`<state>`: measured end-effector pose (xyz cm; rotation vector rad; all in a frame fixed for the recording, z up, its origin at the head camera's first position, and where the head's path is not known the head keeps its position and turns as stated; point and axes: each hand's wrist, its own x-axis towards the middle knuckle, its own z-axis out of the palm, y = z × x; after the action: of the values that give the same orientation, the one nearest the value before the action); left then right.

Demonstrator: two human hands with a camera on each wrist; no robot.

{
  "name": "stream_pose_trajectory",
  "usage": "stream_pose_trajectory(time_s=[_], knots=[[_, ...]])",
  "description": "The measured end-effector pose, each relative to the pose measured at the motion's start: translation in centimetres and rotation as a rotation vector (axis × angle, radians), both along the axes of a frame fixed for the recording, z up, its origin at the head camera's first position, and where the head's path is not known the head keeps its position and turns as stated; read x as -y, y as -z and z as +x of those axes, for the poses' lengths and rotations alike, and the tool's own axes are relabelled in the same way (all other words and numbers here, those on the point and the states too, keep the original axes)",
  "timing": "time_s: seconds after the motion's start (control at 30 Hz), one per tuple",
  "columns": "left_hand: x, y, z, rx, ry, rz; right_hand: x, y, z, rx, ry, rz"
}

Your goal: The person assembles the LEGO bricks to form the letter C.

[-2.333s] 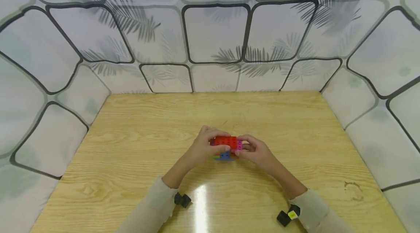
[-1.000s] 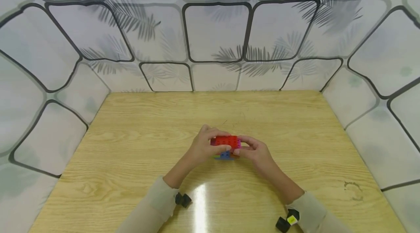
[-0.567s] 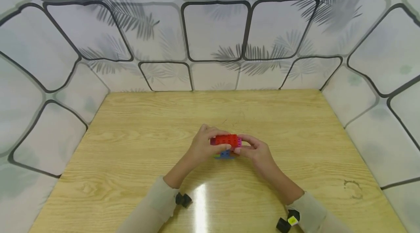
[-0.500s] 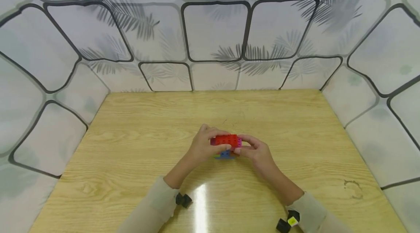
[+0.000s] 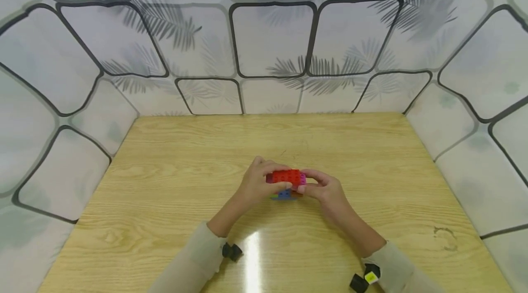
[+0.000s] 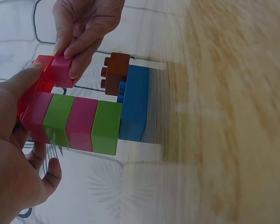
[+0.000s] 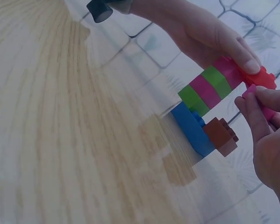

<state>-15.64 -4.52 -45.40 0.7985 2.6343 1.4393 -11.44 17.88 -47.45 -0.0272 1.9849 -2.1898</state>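
A toy brick build stands on the table. In the left wrist view its base is a long blue brick (image 6: 134, 105), carrying a brown brick (image 6: 117, 73) at one end and a column of alternating green (image 6: 107, 127) and pink bricks at the other. A red brick (image 5: 286, 177) lies across the column's top and overhangs it. My left hand (image 5: 257, 185) grips the red brick between thumb and fingers. At the overhanging end my right hand (image 5: 327, 192) pinches a small pink brick (image 6: 62, 71) against the red one, under it. Whether the two are joined I cannot tell.
The wood-grain table (image 5: 185, 155) is bounded by patterned panels (image 5: 270, 41) at the back and both sides. Black devices (image 5: 232, 251) are worn at both cuffs. A light reflection lies on the tabletop in front of the build.
Compared with about two seconds ago, less of the pink brick shows past the red brick's right end, and my right fingers have shifted slightly on it. The left hand keeps its grip.
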Motion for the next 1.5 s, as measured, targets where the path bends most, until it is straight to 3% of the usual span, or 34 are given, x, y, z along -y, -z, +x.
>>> stream_pose_trajectory(time_s=[0.63,0.93,1.33,1.5], knots=[[-0.1,0.2,0.1,-0.013,-0.009,-0.006,-0.2,-0.2,-0.1,0.065,-0.031,-0.207],[-0.3,0.3,0.3,-0.017,-0.018,0.017,-1.4,-0.1,-0.6,0.017,-0.179,-0.167],[-0.2,0.7,0.1,-0.006,-0.019,0.036,-1.5,-0.1,-1.0,0.057,-0.152,-0.202],[-0.3,0.6,0.2,-0.006,-0.045,0.016,-1.9,-0.5,-1.3,-0.028,-0.216,-0.023]])
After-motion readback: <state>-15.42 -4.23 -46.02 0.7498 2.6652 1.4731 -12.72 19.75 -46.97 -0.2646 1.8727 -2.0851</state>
